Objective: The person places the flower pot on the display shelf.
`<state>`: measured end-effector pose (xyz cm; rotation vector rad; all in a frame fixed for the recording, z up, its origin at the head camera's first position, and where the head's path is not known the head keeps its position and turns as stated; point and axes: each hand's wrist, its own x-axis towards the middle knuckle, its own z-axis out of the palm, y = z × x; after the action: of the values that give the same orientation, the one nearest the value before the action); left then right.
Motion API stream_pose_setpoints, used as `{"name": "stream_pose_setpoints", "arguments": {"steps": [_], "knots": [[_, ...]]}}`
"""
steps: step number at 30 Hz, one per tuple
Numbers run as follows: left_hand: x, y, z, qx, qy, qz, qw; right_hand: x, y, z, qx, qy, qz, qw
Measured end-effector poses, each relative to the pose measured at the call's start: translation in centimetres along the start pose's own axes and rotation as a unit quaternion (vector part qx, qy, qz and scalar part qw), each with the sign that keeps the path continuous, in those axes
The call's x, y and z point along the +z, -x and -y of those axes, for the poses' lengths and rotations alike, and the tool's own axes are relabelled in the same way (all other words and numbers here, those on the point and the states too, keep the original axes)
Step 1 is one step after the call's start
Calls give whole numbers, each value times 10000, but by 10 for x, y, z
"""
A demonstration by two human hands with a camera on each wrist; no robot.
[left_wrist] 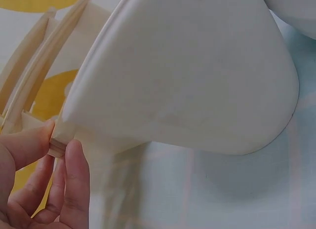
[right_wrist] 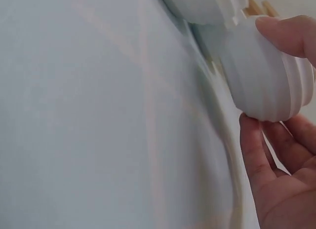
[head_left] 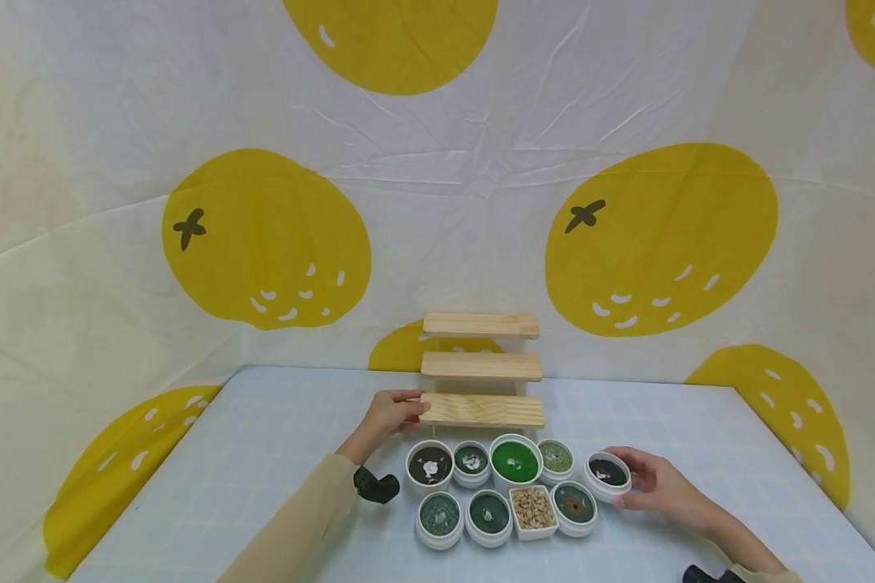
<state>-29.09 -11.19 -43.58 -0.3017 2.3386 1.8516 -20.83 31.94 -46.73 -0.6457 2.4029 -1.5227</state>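
Note:
A three-tier wooden shelf stands at the table's back. My left hand pinches the left end of its lowest board between thumb and fingers. My right hand grips a small white bowl with dark contents, at the right end of a group of containers. In the right wrist view the thumb lies on one side of the ribbed white bowl and the fingers on the other. A large white bowl fills much of the left wrist view, close beside the left hand.
In front of the shelf stand several white bowls, among them one with bright green contents and one with brown-topped contents. A square white dish holds tan pieces. The table has a pale checked cloth; a fruit-print curtain hangs behind.

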Motion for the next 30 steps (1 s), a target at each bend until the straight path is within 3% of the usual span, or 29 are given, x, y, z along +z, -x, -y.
{"name": "stream_pose_setpoints", "arguments": {"steps": [8, 17, 30], "knots": [[1, 1, 1, 97, 29, -17, 9999, 0, -2, 12, 35, 84, -437, 9990], [1, 1, 1, 167, 20, -22, 9999, -5, -6, 31, 337, 635, -1112, 9912], [0, 0, 3, 173, 24, 0, 9998, -1, -22, 54, 596, 1216, -1441, 9803]]}}
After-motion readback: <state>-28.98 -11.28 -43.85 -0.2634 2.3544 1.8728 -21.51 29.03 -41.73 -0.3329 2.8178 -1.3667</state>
